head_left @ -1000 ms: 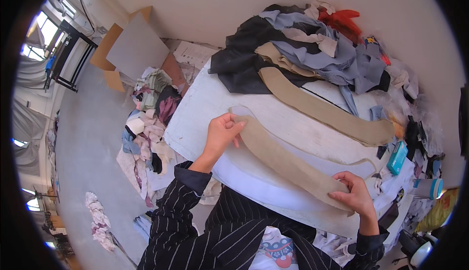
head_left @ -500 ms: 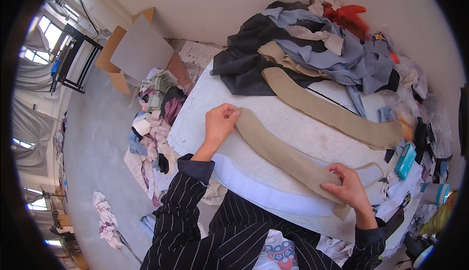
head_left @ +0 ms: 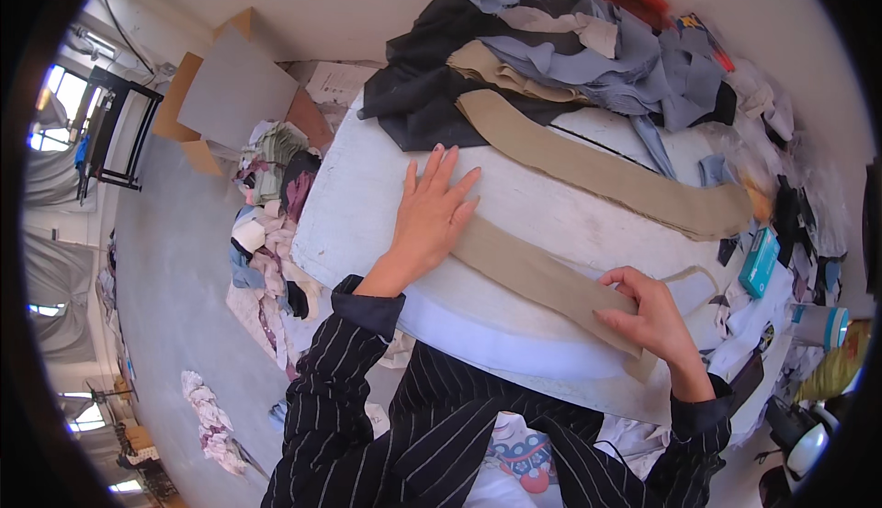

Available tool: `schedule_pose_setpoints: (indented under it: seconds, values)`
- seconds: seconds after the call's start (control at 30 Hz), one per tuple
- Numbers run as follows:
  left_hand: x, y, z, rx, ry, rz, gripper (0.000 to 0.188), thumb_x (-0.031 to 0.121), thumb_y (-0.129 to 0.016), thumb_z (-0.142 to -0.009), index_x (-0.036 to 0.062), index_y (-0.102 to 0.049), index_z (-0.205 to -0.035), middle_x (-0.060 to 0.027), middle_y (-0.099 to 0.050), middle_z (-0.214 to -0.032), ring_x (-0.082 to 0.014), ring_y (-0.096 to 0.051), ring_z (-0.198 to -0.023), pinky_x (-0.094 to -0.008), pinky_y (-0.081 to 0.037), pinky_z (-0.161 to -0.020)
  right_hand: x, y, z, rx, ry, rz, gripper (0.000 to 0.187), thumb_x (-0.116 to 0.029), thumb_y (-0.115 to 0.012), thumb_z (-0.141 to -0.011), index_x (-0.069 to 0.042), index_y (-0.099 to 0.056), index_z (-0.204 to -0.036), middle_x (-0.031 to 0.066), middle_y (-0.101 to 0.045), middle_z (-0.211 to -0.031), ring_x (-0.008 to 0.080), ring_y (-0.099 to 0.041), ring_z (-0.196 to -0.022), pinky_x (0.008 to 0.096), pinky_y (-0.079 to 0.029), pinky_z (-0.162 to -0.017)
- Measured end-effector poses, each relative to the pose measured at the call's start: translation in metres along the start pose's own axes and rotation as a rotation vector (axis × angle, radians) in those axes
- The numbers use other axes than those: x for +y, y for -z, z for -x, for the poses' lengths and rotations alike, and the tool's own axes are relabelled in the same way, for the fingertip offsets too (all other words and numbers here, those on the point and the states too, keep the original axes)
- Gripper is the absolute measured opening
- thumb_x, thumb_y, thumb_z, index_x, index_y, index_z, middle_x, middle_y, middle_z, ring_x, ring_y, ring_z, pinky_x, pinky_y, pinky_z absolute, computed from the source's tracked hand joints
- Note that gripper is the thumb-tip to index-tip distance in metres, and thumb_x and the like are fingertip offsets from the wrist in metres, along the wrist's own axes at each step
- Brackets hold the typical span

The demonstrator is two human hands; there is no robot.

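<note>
A curved khaki fabric strip [head_left: 542,274] lies across the pale table in front of me. My left hand [head_left: 430,216] rests palm down with its fingers spread, covering the strip's left end. At the other end, my right hand [head_left: 650,313] pinches the strip's upper edge between thumb and fingers. Nearer to me, a curved white strip [head_left: 496,335] runs along the table's front edge. Farther back, a stack of similar khaki strips [head_left: 597,166] lies slantwise. Beside my right hand, a pale piece with a khaki edge [head_left: 694,292] shows partly.
Black cloth [head_left: 404,99] and grey-blue fabric pieces [head_left: 597,72] are heaped at the table's back. A teal box [head_left: 760,263] and a jar with a teal lid [head_left: 822,326] stand at the right among scraps. Fabric scraps [head_left: 271,242] pile up left of the table [head_left: 340,200].
My left hand has let go of the strip's left end and opened flat over it. The strip now lies lower on the table. My right hand keeps its pinch; the whole view has shifted slightly.
</note>
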State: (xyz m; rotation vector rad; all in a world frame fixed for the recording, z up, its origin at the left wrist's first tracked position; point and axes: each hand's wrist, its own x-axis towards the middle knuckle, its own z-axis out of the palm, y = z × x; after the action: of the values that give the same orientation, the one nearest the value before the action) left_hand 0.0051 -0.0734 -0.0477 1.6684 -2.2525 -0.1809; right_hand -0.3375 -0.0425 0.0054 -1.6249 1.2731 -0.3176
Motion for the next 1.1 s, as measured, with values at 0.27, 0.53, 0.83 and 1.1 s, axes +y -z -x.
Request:
schedule_pose_setpoints:
  seconds: [0.27,0.53,0.83,1.1]
  values:
    - [0.011,-0.003,-0.005,-0.073,0.052,-0.112,0.050,0.033,-0.051,-0.098,0.0141,-0.047,-0.145,-0.0172,-0.024,-0.159,-0.0354,-0.017,-0.149,-0.0565,-0.008,-0.119,0.004,0.001,-0.005,0.090,-0.024,0.080,0.039,-0.013,-0.075,-0.074,-0.008,-0.061,-0.110,0.0118,-0.062,-0.075,0.0270,-0.061,-0.067,0.0351,-0.048,-0.064]
    - [0.070,-0.021,-0.008,-0.248,-0.166,0.031,0.055,0.037,-0.053,-0.096,0.0144,-0.046,-0.146,-0.0177,-0.022,-0.160,-0.0349,-0.016,-0.149,-0.0587,-0.005,-0.118,0.009,0.005,0.006,0.124,-0.004,0.125,0.044,-0.014,-0.076,-0.074,-0.009,-0.060,-0.115,0.0099,-0.062,-0.075,0.0267,-0.061,-0.067,0.0353,-0.049,-0.065]
    - [0.070,-0.019,-0.008,-0.252,-0.158,-0.012,0.053,0.039,-0.047,-0.099,0.0160,-0.046,-0.146,-0.0167,-0.023,-0.160,-0.0321,-0.017,-0.149,-0.0566,-0.005,-0.119,0.031,0.036,0.034,0.274,-0.045,0.102,0.043,-0.010,-0.071,-0.075,-0.010,-0.061,-0.116,0.0064,-0.058,-0.071,0.0212,-0.056,-0.063,0.0318,-0.045,-0.062]
    - [0.071,-0.018,-0.009,-0.266,-0.144,-0.023,0.054,0.036,-0.050,-0.098,0.0169,-0.044,-0.148,-0.0164,-0.022,-0.160,-0.0320,-0.017,-0.149,-0.0567,-0.005,-0.119,0.049,0.022,0.022,0.366,-0.042,0.248,0.043,-0.011,-0.073,-0.075,-0.012,-0.061,-0.116,0.0085,-0.059,-0.072,0.0288,-0.060,-0.066,0.0375,-0.046,-0.062]
